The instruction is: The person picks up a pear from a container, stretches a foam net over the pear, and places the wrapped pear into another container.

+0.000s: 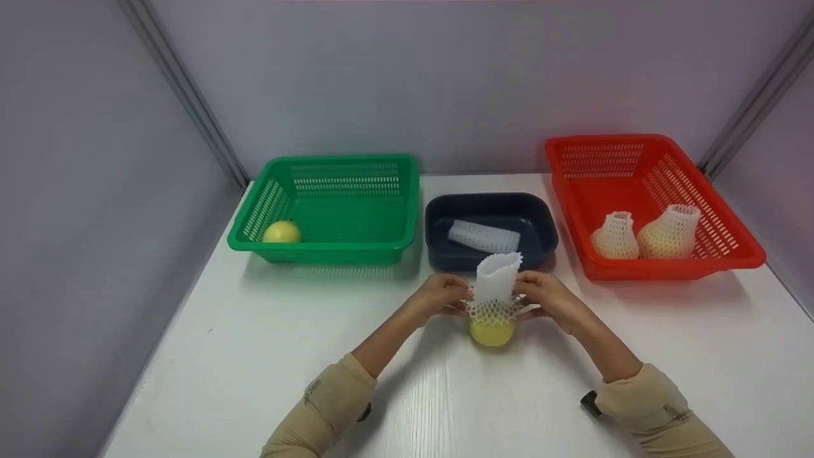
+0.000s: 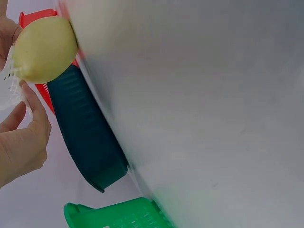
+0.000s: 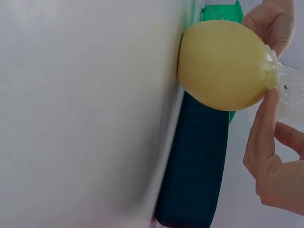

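Sleeves | left fingers, right fingers — pinching foam net | yellow fruit — between, below

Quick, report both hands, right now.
Left hand: closed, pinching the white foam net around the upright yellow fruit.
Right hand: closed, pinching the same net from the opposite side.

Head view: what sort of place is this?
Probably a small work booth: a white table, plain panels behind and beside it, and a red basket holding net-wrapped fruit.
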`<state>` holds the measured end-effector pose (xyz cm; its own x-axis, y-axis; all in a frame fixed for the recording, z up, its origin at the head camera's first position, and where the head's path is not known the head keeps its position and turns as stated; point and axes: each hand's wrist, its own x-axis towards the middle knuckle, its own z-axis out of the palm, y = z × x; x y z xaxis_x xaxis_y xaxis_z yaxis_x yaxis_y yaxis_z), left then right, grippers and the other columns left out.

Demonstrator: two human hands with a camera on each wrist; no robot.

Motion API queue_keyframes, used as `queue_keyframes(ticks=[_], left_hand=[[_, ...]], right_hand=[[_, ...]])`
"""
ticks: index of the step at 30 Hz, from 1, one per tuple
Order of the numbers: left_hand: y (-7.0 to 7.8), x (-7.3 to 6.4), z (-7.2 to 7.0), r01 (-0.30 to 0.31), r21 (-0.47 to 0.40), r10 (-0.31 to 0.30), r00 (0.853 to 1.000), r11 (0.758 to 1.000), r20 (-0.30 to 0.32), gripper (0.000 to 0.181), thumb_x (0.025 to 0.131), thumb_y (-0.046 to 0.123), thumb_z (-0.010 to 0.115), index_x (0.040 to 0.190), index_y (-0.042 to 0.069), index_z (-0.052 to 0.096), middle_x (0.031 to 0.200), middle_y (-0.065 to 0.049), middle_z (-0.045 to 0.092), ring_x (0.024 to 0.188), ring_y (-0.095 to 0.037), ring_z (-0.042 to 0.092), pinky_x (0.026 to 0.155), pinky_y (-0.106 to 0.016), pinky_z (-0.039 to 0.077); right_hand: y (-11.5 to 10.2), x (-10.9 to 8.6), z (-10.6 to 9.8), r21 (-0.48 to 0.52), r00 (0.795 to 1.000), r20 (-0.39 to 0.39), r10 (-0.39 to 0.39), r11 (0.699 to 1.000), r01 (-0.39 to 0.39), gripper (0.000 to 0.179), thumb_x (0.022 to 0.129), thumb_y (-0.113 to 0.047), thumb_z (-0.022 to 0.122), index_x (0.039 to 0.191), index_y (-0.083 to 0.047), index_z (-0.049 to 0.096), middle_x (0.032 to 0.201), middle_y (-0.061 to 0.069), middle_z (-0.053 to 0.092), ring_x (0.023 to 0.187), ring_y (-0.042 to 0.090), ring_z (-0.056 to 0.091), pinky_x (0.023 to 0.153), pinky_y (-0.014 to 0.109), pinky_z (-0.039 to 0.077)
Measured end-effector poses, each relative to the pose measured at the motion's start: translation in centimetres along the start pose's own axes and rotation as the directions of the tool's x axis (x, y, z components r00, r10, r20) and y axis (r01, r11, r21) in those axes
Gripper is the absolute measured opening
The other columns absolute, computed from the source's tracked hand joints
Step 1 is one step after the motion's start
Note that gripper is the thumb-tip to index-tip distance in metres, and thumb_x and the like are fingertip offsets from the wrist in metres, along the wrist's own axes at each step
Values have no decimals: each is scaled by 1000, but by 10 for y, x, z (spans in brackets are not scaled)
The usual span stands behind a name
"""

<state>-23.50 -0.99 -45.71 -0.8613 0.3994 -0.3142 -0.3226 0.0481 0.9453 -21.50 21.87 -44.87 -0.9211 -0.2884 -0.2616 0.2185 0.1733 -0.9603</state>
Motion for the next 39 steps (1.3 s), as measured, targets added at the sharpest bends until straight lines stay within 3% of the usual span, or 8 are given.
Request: queue_keyframes(ticks=[10,14,18,22,25,29,34,39], left_hand=[[-3,2,-1,44,145,-47,999,988,18,18,84,-4,60,101,-6,54,81,-13,61,72,-29,63,68,-39,53],[-3,0,-1,18,279,-31,998,960,45,22,85,-1,61,105,-4,53,85,-16,63,80,-37,63,68,-41,52],[1,-4,1,-33,393,6,997,919,71,19,86,2,61,104,-2,55,82,-14,63,77,-38,63,66,-40,52],[7,-7,1,-74,409,41,995,910,89,18,87,3,60,104,-3,57,79,-10,62,71,-31,64,68,-41,52],[12,-10,-1,-92,372,62,994,924,93,19,88,3,59,105,-4,57,80,-10,61,70,-27,63,72,-44,51],[15,-12,-1,-107,373,65,990,922,123,20,88,3,58,106,-5,56,79,-8,60,73,-28,63,74,-46,50],[10,-11,1,-135,470,68,985,872,157,18,88,4,59,103,-4,57,77,-6,60,79,-36,63,71,-44,50],[3,-8,4,-138,564,92,990,814,110,12,88,6,60,99,1,59,76,-5,60,77,-34,63,65,-37,51]], right_hand=[[4,0,-3,-200,999,42,-24,979,32,24,94,-10,46,108,8,55,90,13,57,80,30,58,69,42,52],[4,-1,-3,-261,999,49,-17,965,30,23,93,-10,48,107,8,55,90,12,57,77,25,58,67,40,52],[4,-2,-2,-285,996,71,-45,956,64,19,93,-9,49,102,7,55,84,10,57,74,23,58,64,38,53],[1,-4,-1,-285,994,83,-75,954,96,19,92,-6,50,103,9,55,82,11,59,72,24,59,63,39,53],[-4,-6,0,-289,995,67,-75,953,91,23,92,-5,50,108,10,54,84,13,60,72,23,59,63,38,53],[-6,-7,0,-306,995,61,-75,948,90,26,92,-5,52,113,9,53,84,13,59,70,22,58,62,36,53],[-3,-6,-1,-360,995,78,-60,929,85,27,89,-3,52,114,8,53,87,14,60,70,24,59,61,36,53],[1,-4,-3,-408,996,60,-60,909,79,26,90,-3,51,112,9,54,87,13,60,71,23,60,61,35,53]])
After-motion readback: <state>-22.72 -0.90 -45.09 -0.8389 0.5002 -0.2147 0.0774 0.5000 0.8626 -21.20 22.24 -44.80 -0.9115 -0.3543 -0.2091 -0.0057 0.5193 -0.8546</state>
